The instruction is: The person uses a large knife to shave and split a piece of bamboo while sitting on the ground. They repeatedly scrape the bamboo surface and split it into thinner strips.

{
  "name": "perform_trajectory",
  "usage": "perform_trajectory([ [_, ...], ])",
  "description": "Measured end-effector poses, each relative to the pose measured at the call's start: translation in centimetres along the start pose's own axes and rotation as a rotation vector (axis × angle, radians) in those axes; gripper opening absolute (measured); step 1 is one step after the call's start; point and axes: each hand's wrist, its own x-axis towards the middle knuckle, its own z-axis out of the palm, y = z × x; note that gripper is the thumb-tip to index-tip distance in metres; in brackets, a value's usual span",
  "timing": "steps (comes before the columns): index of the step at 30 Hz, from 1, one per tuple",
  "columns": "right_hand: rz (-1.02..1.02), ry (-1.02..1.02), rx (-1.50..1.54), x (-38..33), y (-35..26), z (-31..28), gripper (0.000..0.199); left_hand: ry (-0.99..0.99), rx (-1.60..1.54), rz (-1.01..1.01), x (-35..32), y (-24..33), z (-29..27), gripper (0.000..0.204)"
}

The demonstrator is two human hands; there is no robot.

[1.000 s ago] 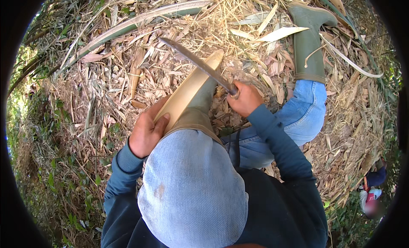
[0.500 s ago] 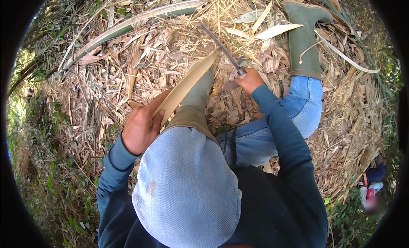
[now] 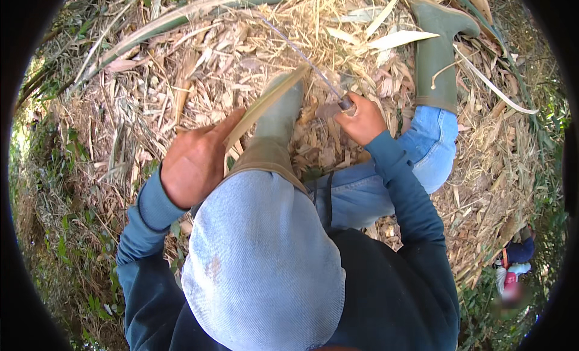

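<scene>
My left hand [image 3: 194, 161] is closed on the near end of a long, pale tan strip that looks like split bamboo [image 3: 268, 104]. The strip slants up and to the right over my left boot [image 3: 274, 134], tapering toward its far end. In my right hand [image 3: 365, 118] is the handle of a long, thin-bladed knife [image 3: 303, 55]. Its narrow blade reaches up and left, passing close by the strip's far tip; whether they touch I cannot tell. My left fingertips are partly hidden behind the strip.
Dry leaves and shavings [image 3: 223, 61] cover the ground. A long split stalk [image 3: 181, 18] curves across the upper left. My right boot [image 3: 435, 67] stands at the upper right, beside a pale loose strip [image 3: 403, 40]. Another person [image 3: 515, 263] is at the far right edge.
The strip has turned and shows more of its edge. The knife has rolled, so its blade looks thinner, and its tip has shifted left and up. My right hand has moved slightly right.
</scene>
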Motion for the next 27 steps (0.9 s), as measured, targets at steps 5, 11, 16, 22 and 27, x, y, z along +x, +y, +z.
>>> perform_trajectory([
  [5, 0.07, 0.021, 0.069, -1.0, 0.2, 2.0, 0.028, -0.02, 0.049, -0.025, 0.2, 0.4, -0.3, 0.053],
  [11, 0.224, -0.052, 0.198, 0.6, 2.8, 1.3, 0.029, -0.091, -0.039, -0.06, 0.1, -0.3, -0.2, 0.054],
  [16, 0.082, 0.052, 0.17, 0.0, 1.8, 3.1, 0.035, -0.069, -0.006, -0.058, 0.0, 0.1, 0.1, 0.052],
  [22, 0.143, -0.067, 0.084, -1.0, -0.8, 1.7, 0.037, -0.021, -0.111, -0.064, -0.6, -0.1, 0.7, 0.05],
  [27, 0.31, -0.028, 0.116, 0.1, 3.6, 4.1, 0.035, 0.021, -0.056, -0.007, -0.2, -0.4, 0.5, 0.048],
])
